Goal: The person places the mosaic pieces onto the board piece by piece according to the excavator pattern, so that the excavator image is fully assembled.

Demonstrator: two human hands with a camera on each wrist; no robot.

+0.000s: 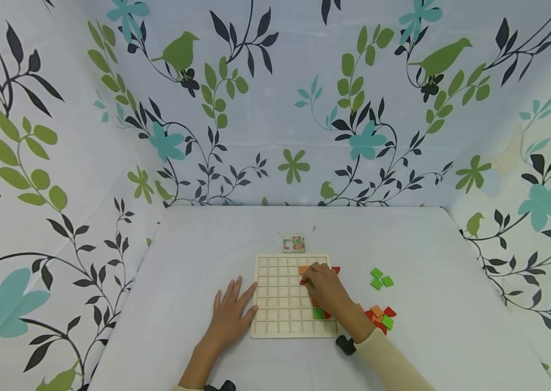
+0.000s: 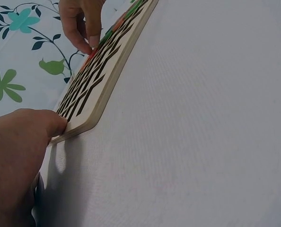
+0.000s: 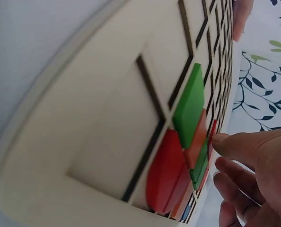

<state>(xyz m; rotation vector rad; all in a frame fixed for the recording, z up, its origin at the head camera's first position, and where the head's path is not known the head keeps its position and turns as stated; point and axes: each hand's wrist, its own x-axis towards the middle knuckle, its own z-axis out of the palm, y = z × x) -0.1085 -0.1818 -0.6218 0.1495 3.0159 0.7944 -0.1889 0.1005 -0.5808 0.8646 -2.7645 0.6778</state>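
A pale wooden grid board [image 1: 275,328] lies flat on the table, with coloured tiles in the cells along its right side. My right hand [image 1: 326,290] reaches over those cells and pinches a small red tile [image 2: 92,54] between thumb and fingertips, close at the board's surface. An orange tile [image 1: 302,269] sits just beyond the fingertips. Nearer the front are a green tile [image 3: 190,106] and a red tile with a rounded edge [image 3: 165,172]. My left hand [image 1: 231,315] rests with spread fingers at the board's left edge, its thumb against the rim.
Behind the board stands a small picture card [image 1: 293,243] with a coloured pattern. Several loose green tiles [image 1: 376,283] lie to the right. A mixed pile of red, orange and green tiles [image 1: 377,311] is near my right forearm. Patterned cloth [image 1: 265,108] surrounds the table.
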